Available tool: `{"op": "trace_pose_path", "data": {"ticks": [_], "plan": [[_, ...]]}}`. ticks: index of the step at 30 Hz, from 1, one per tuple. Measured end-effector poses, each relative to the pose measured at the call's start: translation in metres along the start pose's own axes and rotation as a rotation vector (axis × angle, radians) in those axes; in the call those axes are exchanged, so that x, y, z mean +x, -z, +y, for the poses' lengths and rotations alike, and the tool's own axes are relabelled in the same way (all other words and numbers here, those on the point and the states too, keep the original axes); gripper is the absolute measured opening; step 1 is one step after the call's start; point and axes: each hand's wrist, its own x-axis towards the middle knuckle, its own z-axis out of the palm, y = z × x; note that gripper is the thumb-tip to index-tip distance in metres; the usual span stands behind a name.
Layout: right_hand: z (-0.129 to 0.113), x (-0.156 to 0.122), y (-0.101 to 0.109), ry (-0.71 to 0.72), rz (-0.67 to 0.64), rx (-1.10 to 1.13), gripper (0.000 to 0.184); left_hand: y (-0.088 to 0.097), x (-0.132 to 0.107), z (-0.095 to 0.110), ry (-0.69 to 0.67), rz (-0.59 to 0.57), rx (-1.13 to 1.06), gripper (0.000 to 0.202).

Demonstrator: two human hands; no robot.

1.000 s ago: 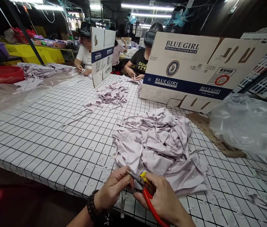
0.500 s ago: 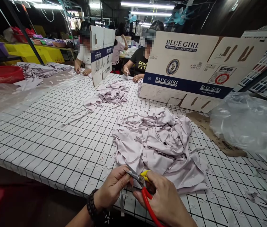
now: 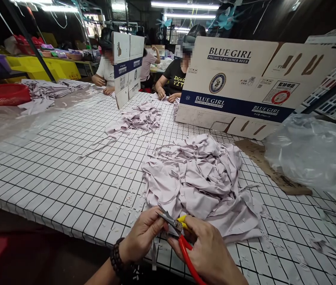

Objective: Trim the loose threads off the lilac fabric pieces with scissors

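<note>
My right hand [image 3: 209, 253] is closed around red-and-yellow snips [image 3: 177, 229] at the near table edge, blades pointing left. My left hand [image 3: 142, 237], with a dark bead bracelet on the wrist, pinches a thin pale lilac fabric strip [image 3: 153, 255] that hangs down below the blades. Just beyond both hands lies a heap of pale lilac fabric pieces [image 3: 197, 178] on the white, black-gridded table [image 3: 55, 174].
A smaller lilac pile [image 3: 140, 118] lies farther back. Blue Girl cartons stand as dividers at right [image 3: 239, 87] and centre [image 3: 126, 67]. Two people sit working behind them. Clear plastic bag [image 3: 313, 154] at right, stacked fabric [image 3: 46, 89] and red basin [image 3: 1, 94] at left. Fabric clippings litter the grid.
Almost nothing differs: both hands stay at the table edge with the snips and strip, shifting only slightly. The people at the back moved their hands a little.
</note>
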Motion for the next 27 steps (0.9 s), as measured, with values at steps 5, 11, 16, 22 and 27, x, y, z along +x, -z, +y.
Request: {"op": "trace_pose_path", "data": {"ticks": [5, 11, 16, 22, 27], "plan": [[0.0007, 0.0013, -0.0002, 0.02, 0.016, 0.032, 0.033, -0.0004, 0.0002, 0.0031, 0.011, 0.0, -0.018, 0.036], [0.0014, 0.0002, -0.0001, 0.028, 0.018, 0.053, 0.032, -0.0005, -0.0001, 0.0063, 0.027, -0.011, -0.057, 0.037], [0.0034, -0.0004, -0.0018, 0.052, 0.042, 0.032, 0.031, 0.0004, -0.0011, 0.0044, 0.036, -0.009, -0.049, 0.038], [0.0016, 0.0023, -0.0015, 0.046, 0.067, 0.025, 0.033, 0.001, -0.0019, 0.0011, 0.045, 0.011, -0.031, 0.039], [0.0021, 0.0033, -0.0014, 0.041, 0.063, 0.024, 0.036, 0.0024, -0.0019, -0.0001, 0.042, 0.01, -0.016, 0.041]]}}
